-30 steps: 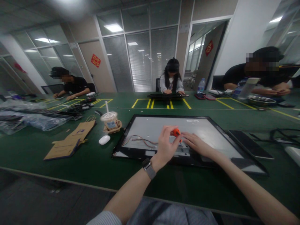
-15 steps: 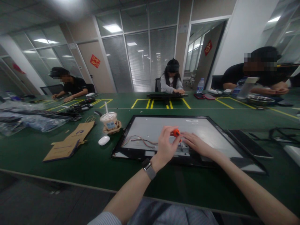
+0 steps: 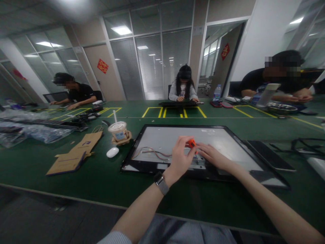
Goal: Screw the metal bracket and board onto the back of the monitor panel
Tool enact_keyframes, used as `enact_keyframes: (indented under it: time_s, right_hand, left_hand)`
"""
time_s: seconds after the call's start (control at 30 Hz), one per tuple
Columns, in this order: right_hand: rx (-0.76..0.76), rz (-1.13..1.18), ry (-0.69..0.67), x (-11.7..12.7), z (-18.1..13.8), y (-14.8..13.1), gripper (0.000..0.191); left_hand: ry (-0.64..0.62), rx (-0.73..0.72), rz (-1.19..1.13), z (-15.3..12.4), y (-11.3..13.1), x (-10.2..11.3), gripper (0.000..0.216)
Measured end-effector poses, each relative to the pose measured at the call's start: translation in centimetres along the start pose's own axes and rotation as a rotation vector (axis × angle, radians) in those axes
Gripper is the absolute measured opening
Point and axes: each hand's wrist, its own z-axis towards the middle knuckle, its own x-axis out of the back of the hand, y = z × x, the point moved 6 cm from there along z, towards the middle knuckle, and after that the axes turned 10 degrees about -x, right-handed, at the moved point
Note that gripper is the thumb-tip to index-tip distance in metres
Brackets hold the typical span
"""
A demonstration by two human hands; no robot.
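Observation:
My left hand (image 3: 181,152), with a watch on its wrist, grips the orange handle of a screwdriver (image 3: 192,143). The screwdriver stands nearly upright over a metal bracket (image 3: 198,164) near the front edge of a black-framed display panel (image 3: 157,138), which lies flat with its grey back up. Stretched out beside the screwdriver, the fingers of my right hand (image 3: 212,156) hide part of its shaft. I cannot make out the tip. Thin wires (image 3: 154,152) run across the panel to the left of my left hand.
Left of the panel are a drink cup (image 3: 118,131) in a cardboard holder, a white mouse (image 3: 112,152) and brown paper bags (image 3: 73,157). A dark slab (image 3: 270,156) and cables (image 3: 304,146) lie to the right. Three people work across the green table (image 3: 88,186).
My hands and the screwdriver look almost unchanged. Across the table, the middle person's hands have moved apart, and the left person's hand has shifted further left.

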Motion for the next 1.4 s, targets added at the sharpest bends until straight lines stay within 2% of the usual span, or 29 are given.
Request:
enact_keyframes:
  time_s: [0.2, 0.43, 0.67, 0.9, 1.13, 1.4]
  right_hand:
    - [-0.037, 0.038, -0.062, 0.0, 0.0, 0.1, 0.062]
    - [-0.027, 0.043, -0.046, -0.1, 0.1, 0.1, 0.061]
    - [-0.035, 0.046, -0.066, 0.0, 0.0, 0.0, 0.061]
    - [-0.017, 0.039, -0.044, -0.3, 0.2, 0.3, 0.058]
    - [-0.019, 0.044, -0.041, -0.3, 0.2, 0.4, 0.057]
    - [-0.044, 0.051, -0.07, -0.2, 0.1, 0.2, 0.061]
  left_hand:
    - [-0.1, 0.096, -0.08, 0.4, 0.1, -0.1, 0.03]
    - [-0.076, 0.147, -0.089, 0.7, -0.7, 0.2, 0.026]
    - [-0.137, 0.143, -0.119, 0.8, 0.1, -0.1, 0.033]
    - [-0.05, 0.086, -0.069, 0.5, 0.0, 0.0, 0.029]
    - [-0.054, 0.066, -0.052, 0.7, 0.5, 0.4, 0.03]
    - [0.024, 0.093, -0.014, 0.8, -0.1, 1.0, 0.022]
